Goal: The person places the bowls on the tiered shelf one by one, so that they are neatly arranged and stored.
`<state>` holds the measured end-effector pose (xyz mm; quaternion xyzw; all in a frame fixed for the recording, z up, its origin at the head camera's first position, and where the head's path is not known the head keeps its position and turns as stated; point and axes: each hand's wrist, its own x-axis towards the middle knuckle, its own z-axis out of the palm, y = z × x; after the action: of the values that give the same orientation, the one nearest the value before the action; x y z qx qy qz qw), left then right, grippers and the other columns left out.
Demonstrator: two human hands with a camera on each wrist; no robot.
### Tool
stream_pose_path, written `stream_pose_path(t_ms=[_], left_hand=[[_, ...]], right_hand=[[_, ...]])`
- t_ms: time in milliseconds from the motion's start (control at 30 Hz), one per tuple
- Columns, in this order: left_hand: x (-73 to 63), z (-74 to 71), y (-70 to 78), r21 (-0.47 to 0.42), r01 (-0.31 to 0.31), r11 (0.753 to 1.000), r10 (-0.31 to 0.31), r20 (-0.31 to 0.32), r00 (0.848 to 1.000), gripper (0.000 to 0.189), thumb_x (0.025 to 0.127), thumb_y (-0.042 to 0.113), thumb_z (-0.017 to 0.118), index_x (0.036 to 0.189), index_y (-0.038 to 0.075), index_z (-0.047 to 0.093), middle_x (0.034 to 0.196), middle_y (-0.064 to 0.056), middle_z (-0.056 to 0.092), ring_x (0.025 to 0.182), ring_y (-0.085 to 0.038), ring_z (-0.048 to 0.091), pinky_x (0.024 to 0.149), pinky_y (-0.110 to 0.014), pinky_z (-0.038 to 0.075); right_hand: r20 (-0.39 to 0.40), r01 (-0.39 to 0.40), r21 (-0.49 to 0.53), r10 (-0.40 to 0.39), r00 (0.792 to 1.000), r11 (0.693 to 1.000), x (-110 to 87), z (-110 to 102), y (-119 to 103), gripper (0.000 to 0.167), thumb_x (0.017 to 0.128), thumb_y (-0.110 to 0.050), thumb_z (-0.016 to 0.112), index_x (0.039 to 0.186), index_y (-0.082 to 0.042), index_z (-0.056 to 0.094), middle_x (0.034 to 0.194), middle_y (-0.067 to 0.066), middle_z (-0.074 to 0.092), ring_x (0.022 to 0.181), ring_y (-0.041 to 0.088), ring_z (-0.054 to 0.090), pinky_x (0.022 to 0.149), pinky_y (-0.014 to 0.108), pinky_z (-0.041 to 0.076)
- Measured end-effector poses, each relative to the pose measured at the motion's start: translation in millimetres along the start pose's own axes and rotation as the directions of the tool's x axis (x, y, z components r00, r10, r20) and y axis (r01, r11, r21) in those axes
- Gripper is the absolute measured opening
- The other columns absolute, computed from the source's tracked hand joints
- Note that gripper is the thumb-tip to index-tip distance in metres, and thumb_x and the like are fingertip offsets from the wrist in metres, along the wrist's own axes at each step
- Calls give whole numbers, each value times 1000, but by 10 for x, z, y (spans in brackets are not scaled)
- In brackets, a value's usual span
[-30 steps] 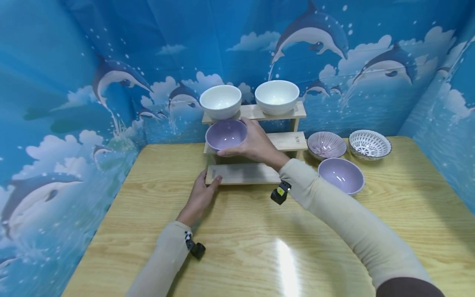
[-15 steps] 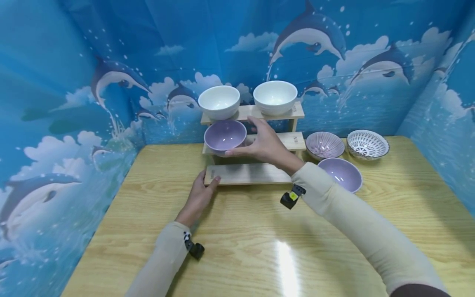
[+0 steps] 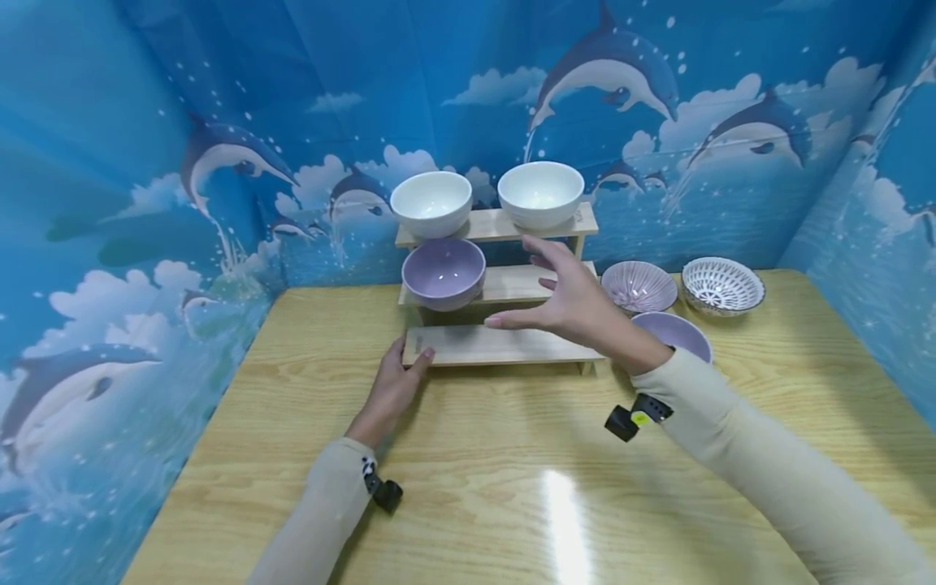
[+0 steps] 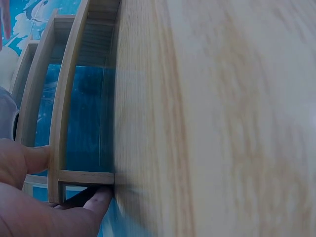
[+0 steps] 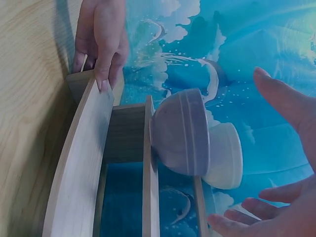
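Observation:
A three-step wooden rack (image 3: 504,344) stands against the backdrop. My left hand (image 3: 393,388) grips the left end of its lowest step, thumb on top and fingers round the edge, as the left wrist view also shows. On the left of the middle step sits a plain purple bowl (image 3: 444,275), upright. To its right my right hand (image 3: 581,305) hovers apart from the bowl, thumb and fingers spread with nothing between them. Two white bowls, a left one (image 3: 431,205) and a right one (image 3: 541,195), rest on the top step.
Right of the rack, a striped purple bowl (image 3: 639,286) and a black-and-white patterned bowl (image 3: 723,286) stand on the wooden table (image 3: 483,471). A second plain purple bowl (image 3: 676,333) is partly hidden behind my right wrist. A blue dolphin backdrop (image 3: 409,81) surrounds the table.
My right hand has let go of the purple bowl on the middle step and drawn away to the right, its fingers spreading. The left hand keeps its grip on the rack.

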<state>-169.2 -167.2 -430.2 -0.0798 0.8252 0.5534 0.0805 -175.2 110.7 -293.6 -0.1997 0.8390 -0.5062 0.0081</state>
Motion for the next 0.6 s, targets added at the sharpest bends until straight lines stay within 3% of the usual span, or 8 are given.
stream_pose_path(t_ms=[167,400,600], left_hand=[[3,-5,-9,-3,-8,1000,8,9,1000,73,105,38,54,161,8,19,165,-14,26,152,-31,22,124,-49,18],[-10,-12,-9,6,2,1000,-2,0,1000,73,105,39,54,161,7,19,164,-16,26,151,-33,22,124,-50,18],[-10,-6,-7,3,7,1000,-7,4,1000,74,105,40,54,161,7,18,165,-15,24,152,-33,20,125,-50,16]], right_hand=[[-23,-58,-2,58,998,998,-184,-99,24,114,70,-35,95,160,-14,29,162,9,31,147,31,32,117,49,37],[-3,-127,35,127,992,991,-467,-267,131,114,75,-37,92,163,-23,19,165,9,23,148,39,29,114,59,36],[-63,-138,-79,134,989,987,-657,-416,272,113,77,-35,91,162,-14,20,164,17,25,146,42,32,117,61,31]])
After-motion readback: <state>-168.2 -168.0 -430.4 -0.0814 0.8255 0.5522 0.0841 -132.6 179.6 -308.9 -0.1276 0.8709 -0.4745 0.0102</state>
